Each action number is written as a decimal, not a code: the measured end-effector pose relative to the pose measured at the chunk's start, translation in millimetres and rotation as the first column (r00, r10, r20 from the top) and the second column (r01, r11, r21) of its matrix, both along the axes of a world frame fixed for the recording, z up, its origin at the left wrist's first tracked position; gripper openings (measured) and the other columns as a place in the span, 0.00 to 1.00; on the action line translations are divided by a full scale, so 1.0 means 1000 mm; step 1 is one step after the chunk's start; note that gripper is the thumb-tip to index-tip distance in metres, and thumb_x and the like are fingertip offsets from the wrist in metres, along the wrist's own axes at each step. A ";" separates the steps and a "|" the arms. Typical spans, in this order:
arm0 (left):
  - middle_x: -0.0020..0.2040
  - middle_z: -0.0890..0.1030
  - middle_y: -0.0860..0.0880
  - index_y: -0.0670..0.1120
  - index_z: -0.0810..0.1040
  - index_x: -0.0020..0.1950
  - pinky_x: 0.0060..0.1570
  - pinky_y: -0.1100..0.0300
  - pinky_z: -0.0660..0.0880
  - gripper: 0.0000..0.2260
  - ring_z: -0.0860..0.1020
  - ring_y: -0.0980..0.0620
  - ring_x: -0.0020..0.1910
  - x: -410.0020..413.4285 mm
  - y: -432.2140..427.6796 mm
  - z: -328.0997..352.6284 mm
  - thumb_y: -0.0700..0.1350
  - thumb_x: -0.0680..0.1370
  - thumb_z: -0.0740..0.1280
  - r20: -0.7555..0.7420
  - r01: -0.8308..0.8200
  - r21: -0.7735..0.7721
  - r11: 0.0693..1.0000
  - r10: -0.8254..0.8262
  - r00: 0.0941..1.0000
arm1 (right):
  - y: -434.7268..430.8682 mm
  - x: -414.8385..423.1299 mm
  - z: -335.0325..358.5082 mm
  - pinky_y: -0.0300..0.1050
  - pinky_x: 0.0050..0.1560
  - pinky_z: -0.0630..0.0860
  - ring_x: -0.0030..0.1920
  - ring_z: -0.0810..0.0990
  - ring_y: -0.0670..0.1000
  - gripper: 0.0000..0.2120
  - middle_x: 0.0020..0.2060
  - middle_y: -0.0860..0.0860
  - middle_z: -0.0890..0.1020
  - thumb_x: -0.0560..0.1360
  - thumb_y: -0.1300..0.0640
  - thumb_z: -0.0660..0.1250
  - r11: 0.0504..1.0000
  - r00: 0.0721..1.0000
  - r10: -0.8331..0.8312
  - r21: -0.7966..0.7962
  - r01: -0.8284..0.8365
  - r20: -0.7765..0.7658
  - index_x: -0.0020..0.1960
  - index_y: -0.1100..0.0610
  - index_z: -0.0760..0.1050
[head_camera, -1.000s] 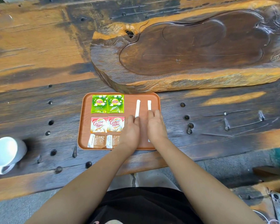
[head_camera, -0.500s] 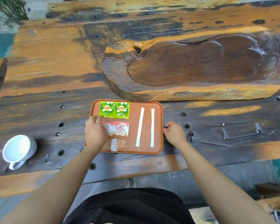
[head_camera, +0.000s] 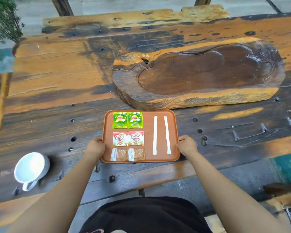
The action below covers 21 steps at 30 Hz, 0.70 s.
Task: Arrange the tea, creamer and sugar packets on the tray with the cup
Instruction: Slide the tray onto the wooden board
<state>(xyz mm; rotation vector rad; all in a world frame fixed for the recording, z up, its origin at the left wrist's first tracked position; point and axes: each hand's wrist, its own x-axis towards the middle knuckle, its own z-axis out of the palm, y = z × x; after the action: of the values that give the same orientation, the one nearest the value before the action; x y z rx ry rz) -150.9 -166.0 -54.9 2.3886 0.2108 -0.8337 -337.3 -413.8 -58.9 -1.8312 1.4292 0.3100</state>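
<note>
An orange-brown tray (head_camera: 148, 121) lies near the table's front edge. On it, two green tea packets (head_camera: 127, 120) sit at the back left, two red-and-white creamer packets (head_camera: 128, 139) below them, and two brown packets (head_camera: 128, 154) at the front. Two long white sugar sticks (head_camera: 160, 135) lie side by side on the right half. My left hand (head_camera: 96, 146) grips the tray's left rim and my right hand (head_camera: 187, 145) grips its right rim. A white cup (head_camera: 30, 168) lies tilted on the table far to the left, off the tray.
A large carved wooden slab (head_camera: 196, 76) with a hollowed basin sits right behind the tray. The plank table (head_camera: 57, 78) has bolt holes and metal staples (head_camera: 235, 135) to the right. A plant (head_camera: 3, 19) stands at the far left corner.
Both hands left the sugar sticks and moved apart. The left hand went over the packets to the tray's left rim; the right hand went to the right rim. Both now grip the tray.
</note>
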 end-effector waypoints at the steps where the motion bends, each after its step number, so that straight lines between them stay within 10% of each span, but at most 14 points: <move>1: 0.55 0.80 0.37 0.37 0.76 0.60 0.47 0.55 0.71 0.14 0.78 0.39 0.54 0.001 0.003 0.001 0.33 0.75 0.60 -0.022 -0.035 -0.040 0.999 0.034 0.999 | 0.003 0.000 0.000 0.43 0.42 0.73 0.42 0.77 0.56 0.06 0.39 0.54 0.79 0.70 0.65 0.60 0.999 0.999 -0.033 0.004 0.033 0.007 0.39 0.57 0.75; 7: 0.36 0.78 0.46 0.41 0.75 0.53 0.17 0.70 0.70 0.13 0.76 0.60 0.19 0.009 0.022 0.003 0.30 0.76 0.56 -0.220 -0.225 -0.294 0.929 0.163 0.962 | 0.025 -0.013 0.005 0.42 0.46 0.71 0.46 0.77 0.54 0.09 0.42 0.54 0.80 0.71 0.69 0.61 0.976 0.973 -0.216 0.007 0.216 0.082 0.47 0.58 0.76; 21: 0.41 0.84 0.49 0.39 0.75 0.61 0.26 0.71 0.76 0.14 0.83 0.55 0.35 -0.004 0.043 0.021 0.31 0.76 0.60 -0.369 -0.277 -0.496 0.823 0.090 0.925 | 0.024 -0.050 0.035 0.45 0.46 0.74 0.42 0.77 0.53 0.10 0.35 0.51 0.78 0.69 0.71 0.65 0.953 0.895 -0.300 0.058 0.298 0.331 0.46 0.60 0.77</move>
<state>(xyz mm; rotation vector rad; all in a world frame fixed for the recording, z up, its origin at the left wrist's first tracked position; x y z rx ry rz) -154.8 -122.7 -33.6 1.6601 0.2930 -1.0373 -386.9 -389.9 -23.8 -1.5371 1.4327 -0.1512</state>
